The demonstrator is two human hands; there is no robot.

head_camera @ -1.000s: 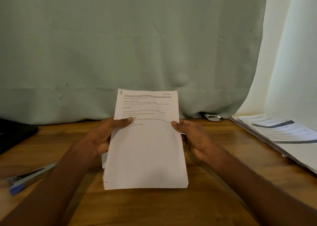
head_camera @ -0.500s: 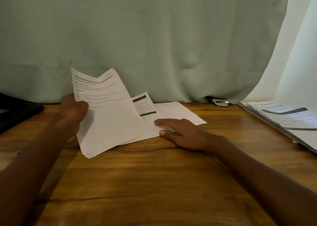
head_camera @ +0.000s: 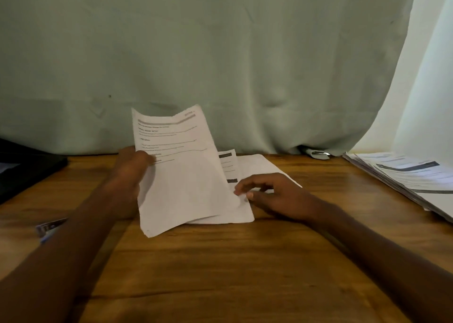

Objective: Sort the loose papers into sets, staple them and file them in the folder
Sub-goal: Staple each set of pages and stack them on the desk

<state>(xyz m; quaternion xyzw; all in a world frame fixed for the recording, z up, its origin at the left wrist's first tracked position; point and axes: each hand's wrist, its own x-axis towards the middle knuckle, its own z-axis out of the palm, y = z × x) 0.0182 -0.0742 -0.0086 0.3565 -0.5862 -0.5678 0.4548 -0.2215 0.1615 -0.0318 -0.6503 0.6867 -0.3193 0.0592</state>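
Top sheet [head_camera: 181, 175] is now in left hand [head_camera: 130, 173] only, tilted up off the counter [head_camera: 220, 268] w/ its lower corner touching the wood. A sec ago both hands held it upright, centred. Thumb sits over the sheet's left edge, fingers behind it, so a firm pinch. Printed header + text lines face the camera, top edge bowed.

Right hand [head_camera: 274, 195] has let go of that sheet and dropped to the flat sheets [head_camera: 247, 173] lying on the counter just right of and partly under the held one. Half a sec ago it lay flat on them w/ straight fingers; now the fingertips [head_camera: 239, 191] are curled at the near edge of the uppermost one, thumb beside them. Looks like a pinch starting on that edge, but can't tell if it's actually lifted yet, blur there.

Read: sorting step, mid-set. Held page is prob the cover/page 1, right hand fetching the next page to go w/ it. Nothing stapled yet, nothing filed.

Around that:
- stapler [head_camera: 50, 226], blue-tipped, near left, mostly hidden behind left forearm, untouched
- unsorted paper stack [head_camera: 404, 173] at far right edge, well apart from both hands, still thick, so lots of task left
- dark folder-like item [head_camera: 27, 168] at far left, can't tell whether it's shut or open
- green curtain [head_camera: 220, 53] behind everything

Risk: one-handed hold lets the sheet sag, edges may not line up when the next page joins.
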